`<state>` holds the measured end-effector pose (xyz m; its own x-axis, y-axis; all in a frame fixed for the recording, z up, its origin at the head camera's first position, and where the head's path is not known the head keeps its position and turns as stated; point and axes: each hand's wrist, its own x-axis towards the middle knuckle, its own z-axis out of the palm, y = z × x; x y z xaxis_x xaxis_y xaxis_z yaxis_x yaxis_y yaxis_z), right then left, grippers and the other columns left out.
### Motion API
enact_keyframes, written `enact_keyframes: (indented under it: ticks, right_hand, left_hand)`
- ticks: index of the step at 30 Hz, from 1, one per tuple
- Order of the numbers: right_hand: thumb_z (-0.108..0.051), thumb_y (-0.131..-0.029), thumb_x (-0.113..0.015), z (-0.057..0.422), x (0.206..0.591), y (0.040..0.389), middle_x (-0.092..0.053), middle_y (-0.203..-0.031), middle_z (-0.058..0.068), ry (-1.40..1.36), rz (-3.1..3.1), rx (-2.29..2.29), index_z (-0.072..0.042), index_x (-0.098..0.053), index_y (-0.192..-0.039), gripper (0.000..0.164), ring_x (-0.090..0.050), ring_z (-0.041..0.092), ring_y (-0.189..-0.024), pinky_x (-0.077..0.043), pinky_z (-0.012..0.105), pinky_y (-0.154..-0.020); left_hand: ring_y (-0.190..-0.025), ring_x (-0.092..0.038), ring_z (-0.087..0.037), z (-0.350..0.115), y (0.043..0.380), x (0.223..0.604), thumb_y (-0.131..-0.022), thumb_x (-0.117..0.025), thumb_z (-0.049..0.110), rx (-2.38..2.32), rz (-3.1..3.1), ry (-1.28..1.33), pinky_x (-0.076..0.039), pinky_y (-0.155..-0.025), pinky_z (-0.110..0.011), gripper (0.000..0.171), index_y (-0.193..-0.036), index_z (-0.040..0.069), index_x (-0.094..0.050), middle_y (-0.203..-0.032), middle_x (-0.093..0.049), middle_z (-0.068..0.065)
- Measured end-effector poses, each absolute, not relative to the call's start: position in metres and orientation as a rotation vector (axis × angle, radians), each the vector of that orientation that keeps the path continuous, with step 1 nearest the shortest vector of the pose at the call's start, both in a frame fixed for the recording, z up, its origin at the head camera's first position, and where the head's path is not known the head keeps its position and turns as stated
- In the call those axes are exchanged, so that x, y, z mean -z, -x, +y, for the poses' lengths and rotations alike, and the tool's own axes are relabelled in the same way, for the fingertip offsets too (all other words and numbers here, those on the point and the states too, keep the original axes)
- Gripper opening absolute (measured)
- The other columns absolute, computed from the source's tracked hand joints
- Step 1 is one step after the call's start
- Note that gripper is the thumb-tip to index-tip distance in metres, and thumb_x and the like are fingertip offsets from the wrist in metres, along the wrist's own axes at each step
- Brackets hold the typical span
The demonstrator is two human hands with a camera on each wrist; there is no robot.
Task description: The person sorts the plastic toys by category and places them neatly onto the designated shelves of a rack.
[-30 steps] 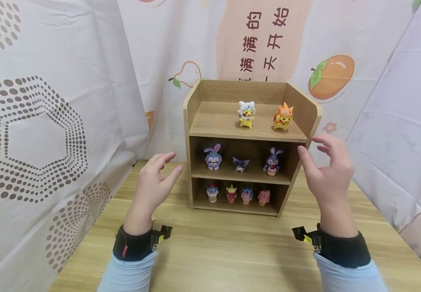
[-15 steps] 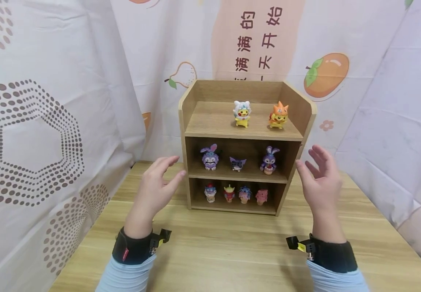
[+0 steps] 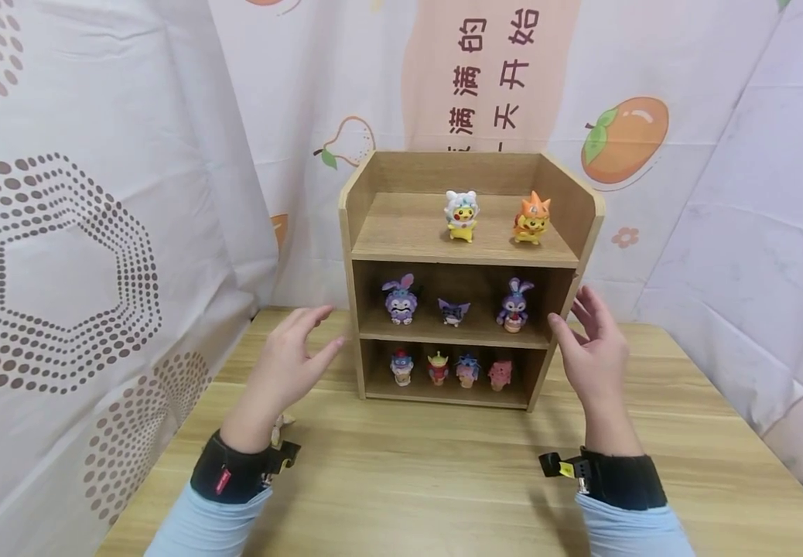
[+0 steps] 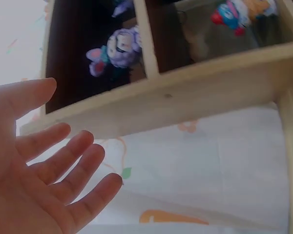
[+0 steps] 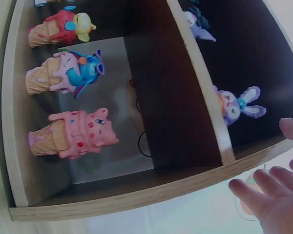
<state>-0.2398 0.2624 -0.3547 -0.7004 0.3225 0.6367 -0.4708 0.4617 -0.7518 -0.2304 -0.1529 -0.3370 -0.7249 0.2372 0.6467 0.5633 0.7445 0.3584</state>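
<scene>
A small wooden shelf (image 3: 408, 224) stands on the table, seen from the front in the head view. To its left hovers my left hand (image 3: 290, 360), palm turned inward, fingers relaxed, holding nothing. My right hand (image 3: 595, 356) is at the right side panel, thumb tip overlapping the panel's front edge; its loose fingers grip nothing. On the top board stand a white-hooded yellow figurine (image 3: 461, 217) and an orange-hooded one (image 3: 531, 220). The middle level has a fluffy purple figurine (image 3: 400, 302), a dark purple one (image 3: 453, 312) and a purple rabbit figurine (image 3: 514, 308).
Several cone-based figurines line the bottom level, among them a pink one (image 5: 83, 134) and a blue one (image 5: 73, 73). A small pale object (image 3: 278, 428) lies by my left wrist, partly hidden. Printed curtains (image 3: 304, 77) hang behind and beside the wooden table (image 3: 401, 480).
My right hand has moved left and down, closer to the shelf's side. The left hand has shifted slightly, and more of the pale object by its wrist shows. The figurines stay in place.
</scene>
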Motion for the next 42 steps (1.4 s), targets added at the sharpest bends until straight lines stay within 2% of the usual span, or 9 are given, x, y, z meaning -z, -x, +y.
enact_keyframes:
  ticks: [6, 13, 23, 30, 38, 42]
  right_hand:
    - [-0.018, -0.088, -0.071, 0.273, 0.370, 0.255, -0.052, -0.136, 0.001, -0.101, -1.999, -1.283, -0.023, -0.046, -0.141, 0.059, -0.053, 0.015, -0.113, -0.052, 0.026, -0.083]
    - [-0.020, -0.088, -0.070, 0.273, 0.374, 0.256, -0.058, -0.129, 0.002, -0.094, -2.003, -1.283, -0.022, -0.054, -0.135, 0.050, -0.057, 0.016, -0.107, -0.049, 0.014, -0.076]
    - [-0.021, -0.089, -0.069, 0.274, 0.376, 0.256, -0.062, -0.122, 0.005, -0.120, -2.011, -1.245, -0.020, -0.057, -0.132, 0.045, -0.059, 0.018, -0.105, -0.048, 0.011, -0.073]
    - [-0.024, -0.089, -0.069, 0.274, 0.374, 0.255, -0.063, -0.120, 0.004, -0.113, -2.017, -1.229, -0.019, -0.059, -0.131, 0.043, -0.059, 0.015, -0.104, -0.049, 0.013, -0.076]
    - [-0.024, -0.090, -0.069, 0.276, 0.373, 0.255, -0.064, -0.119, 0.004, -0.119, -2.030, -1.215, -0.018, -0.059, -0.130, 0.041, -0.059, 0.015, -0.104, -0.049, 0.013, -0.076]
    - [-0.022, -0.090, -0.069, 0.276, 0.373, 0.255, -0.063, -0.120, 0.005, -0.131, -2.041, -1.215, -0.017, -0.059, -0.130, 0.042, -0.059, 0.017, -0.104, -0.049, 0.014, -0.076]
  left_hand:
    - [-0.111, -0.052, -0.027, -0.172, 0.235, 0.346, -0.089, -0.068, 0.035, 0.710, -2.504, 0.545, -0.045, -0.093, -0.051, 0.054, -0.133, 0.008, -0.053, -0.122, -0.058, -0.010]
    - [-0.111, -0.052, -0.032, -0.195, 0.244, 0.357, -0.090, -0.067, 0.033, 0.705, -2.690, 0.548, -0.045, -0.093, -0.054, 0.053, -0.133, 0.004, -0.052, -0.125, -0.057, -0.016]
    - [-0.113, -0.051, -0.033, -0.212, 0.249, 0.375, -0.085, -0.070, 0.024, 0.589, -2.971, 0.689, -0.043, -0.095, -0.053, 0.053, -0.130, 0.002, -0.055, -0.128, -0.056, -0.016]
    - [-0.115, -0.049, -0.032, -0.217, 0.250, 0.386, -0.078, -0.071, 0.008, 0.589, -3.096, 0.708, -0.042, -0.097, -0.052, 0.049, -0.125, 0.002, -0.058, -0.124, -0.059, -0.014]
    - [-0.109, -0.053, -0.030, -0.223, 0.251, 0.397, -0.066, -0.064, -0.007, 0.491, -3.262, 0.662, -0.045, -0.093, -0.052, 0.054, -0.118, 0.006, -0.063, -0.117, -0.062, -0.011]
    - [-0.100, -0.056, -0.027, -0.224, 0.249, 0.401, -0.066, -0.066, -0.006, 0.436, -3.315, 0.662, -0.048, -0.089, -0.051, 0.049, -0.113, 0.006, -0.065, -0.110, -0.064, -0.010]
